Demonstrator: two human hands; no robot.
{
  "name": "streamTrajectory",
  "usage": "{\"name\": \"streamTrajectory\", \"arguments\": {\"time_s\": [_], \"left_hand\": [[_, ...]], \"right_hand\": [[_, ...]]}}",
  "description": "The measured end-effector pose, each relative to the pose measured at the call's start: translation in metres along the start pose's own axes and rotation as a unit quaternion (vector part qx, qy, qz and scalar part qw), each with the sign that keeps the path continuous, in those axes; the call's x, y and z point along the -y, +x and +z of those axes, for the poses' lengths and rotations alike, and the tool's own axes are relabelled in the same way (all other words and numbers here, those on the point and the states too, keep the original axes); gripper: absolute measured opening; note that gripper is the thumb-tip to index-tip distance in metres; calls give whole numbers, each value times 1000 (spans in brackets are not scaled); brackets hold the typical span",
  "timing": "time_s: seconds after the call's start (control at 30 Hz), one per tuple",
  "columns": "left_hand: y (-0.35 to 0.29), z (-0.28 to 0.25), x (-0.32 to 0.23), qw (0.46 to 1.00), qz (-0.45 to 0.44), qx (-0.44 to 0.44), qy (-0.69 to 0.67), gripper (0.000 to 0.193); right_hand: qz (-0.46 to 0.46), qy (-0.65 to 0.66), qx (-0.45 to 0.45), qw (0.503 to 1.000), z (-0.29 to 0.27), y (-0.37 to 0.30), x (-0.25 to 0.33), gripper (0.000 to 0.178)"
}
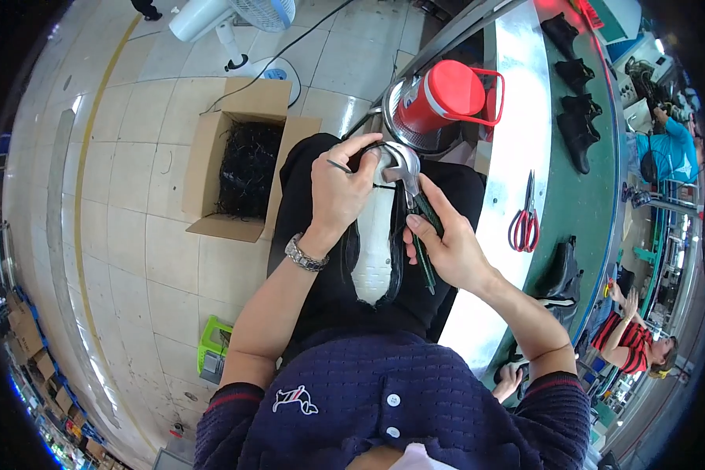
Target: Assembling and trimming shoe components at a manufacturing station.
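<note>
Navy sweater [392,407] nearest. Just beyond, on the lap: shoe [374,235], sole up, toe pinned by left hand [341,192]. Right hand [446,247] clenched round pliers [407,176]. Likely light, bendy; best gripped by sole edges.

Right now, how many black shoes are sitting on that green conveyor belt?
5 that I can make out: four in a row at the far end, one nearer, beyond the red scissors. More near the belt's close end may be hidden by the right arm.
</note>
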State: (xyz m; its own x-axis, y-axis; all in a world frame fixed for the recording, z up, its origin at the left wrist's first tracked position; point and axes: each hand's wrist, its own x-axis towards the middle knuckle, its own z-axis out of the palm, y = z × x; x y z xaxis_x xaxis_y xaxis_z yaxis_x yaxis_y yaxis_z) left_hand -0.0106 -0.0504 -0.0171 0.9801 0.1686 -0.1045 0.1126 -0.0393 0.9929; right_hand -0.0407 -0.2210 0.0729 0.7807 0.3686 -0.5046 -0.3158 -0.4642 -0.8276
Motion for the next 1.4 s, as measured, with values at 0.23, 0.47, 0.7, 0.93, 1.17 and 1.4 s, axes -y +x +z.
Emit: {"name": "streamTrajectory", "arguments": {"time_s": [0.23, 0.47, 0.7, 0.93, 1.17, 1.4], "left_hand": [[-1, 3, 10, 996, 13, -3, -90, 27], [3, 2, 10, 995, 90, -41, -17, 21], [2, 8, 8, 993, 24, -53, -103, 18], [3, 7, 16, 992, 42, -70, -100, 17], [5, 7, 10, 989, 17, -42, -137, 16], [2, 9, 7, 990, 34, -63, -118, 16]], "right_hand": [[-28, -46, -22, 998, 8, -13, -18, 56], [76, 138, 102, 982, -30, -5, 13, 66], [106, 2, 107, 989, -33, 6, 43, 67], [128, 76, 123, 981, -38, 1, 41, 68], [166, 82, 79, 979, -20, 12, 48, 62], [59, 2, 34, 998, -10, 6, 23, 57]]}}
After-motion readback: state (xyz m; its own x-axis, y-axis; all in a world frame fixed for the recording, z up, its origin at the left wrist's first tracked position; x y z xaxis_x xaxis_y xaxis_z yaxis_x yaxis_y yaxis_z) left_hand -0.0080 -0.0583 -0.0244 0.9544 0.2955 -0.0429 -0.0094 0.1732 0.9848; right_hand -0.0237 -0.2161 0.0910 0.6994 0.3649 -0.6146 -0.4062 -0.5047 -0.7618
